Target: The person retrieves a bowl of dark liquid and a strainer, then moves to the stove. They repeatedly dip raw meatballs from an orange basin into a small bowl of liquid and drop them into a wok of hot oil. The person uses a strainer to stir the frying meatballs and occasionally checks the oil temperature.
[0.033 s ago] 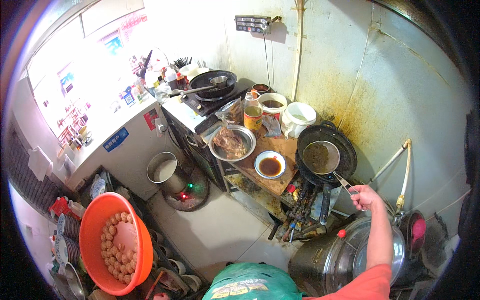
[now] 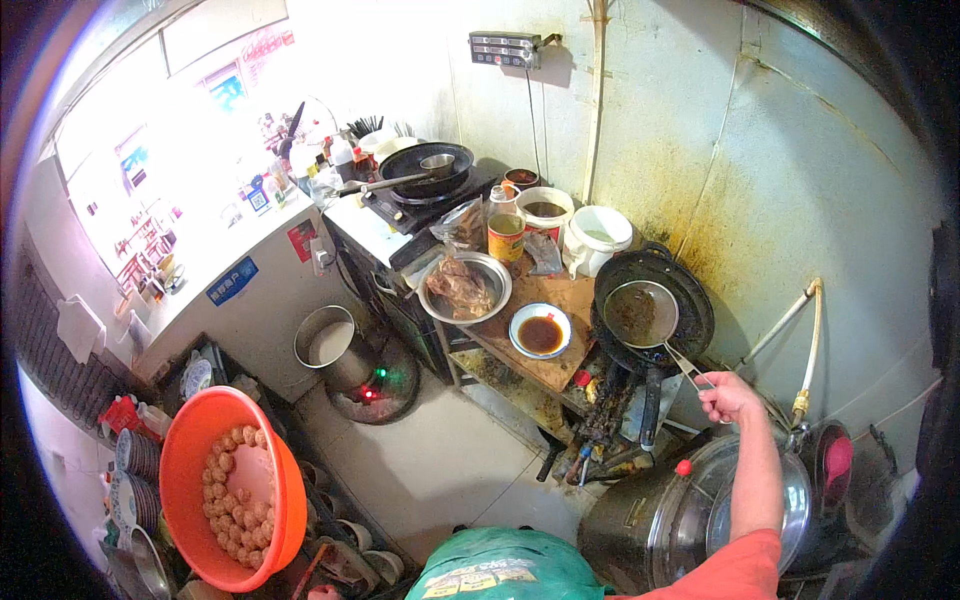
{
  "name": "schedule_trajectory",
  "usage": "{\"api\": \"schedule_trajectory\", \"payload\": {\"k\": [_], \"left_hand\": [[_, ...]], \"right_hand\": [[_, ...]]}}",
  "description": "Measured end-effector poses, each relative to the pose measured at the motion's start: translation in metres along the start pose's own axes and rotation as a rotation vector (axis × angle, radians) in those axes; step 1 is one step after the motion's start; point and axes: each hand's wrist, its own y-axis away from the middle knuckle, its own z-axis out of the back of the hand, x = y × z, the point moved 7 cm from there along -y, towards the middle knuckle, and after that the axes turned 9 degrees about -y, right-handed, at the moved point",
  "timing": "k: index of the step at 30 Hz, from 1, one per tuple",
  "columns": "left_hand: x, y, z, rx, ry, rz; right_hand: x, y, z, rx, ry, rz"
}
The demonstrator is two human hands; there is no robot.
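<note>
Nearest first: the green apron (image 2: 500,558) is sliced off by the lower edge, and the left hand is out of shot, so I can't tell its grip. Up from the lower right comes a red sleeve (image 2: 725,572), the bare forearm (image 2: 757,490) almost upright, masking part of the big metal pot (image 2: 672,525). Right of centre, the right hand (image 2: 731,397) has its grip curled around the strainer (image 2: 642,316) by its handle. The round mesh covers much of the black pan (image 2: 693,325); contact between them, hard to call. Farthest, upper left, glare washes out the window (image 2: 130,150).
</note>
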Motion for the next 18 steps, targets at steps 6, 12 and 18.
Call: {"api": "schedule_trajectory", "payload": {"k": [6, 12, 18], "left_hand": [[-0.064, -0.007, -0.002, 0.052, 0.155, -0.127], [-0.110, -0.002, 0.003, 0.198, 0.182, -0.139], [-0.100, -0.013, -0.008, 0.099, 0.223, -0.320]], "right_hand": [[-0.010, -0.013, -0.025, 0.038, -0.170, 0.089], [-0.007, -0.011, -0.039, 0.058, -0.306, 0.109], [0.002, -0.007, -0.029, -0.004, -0.400, 0.177]]}}
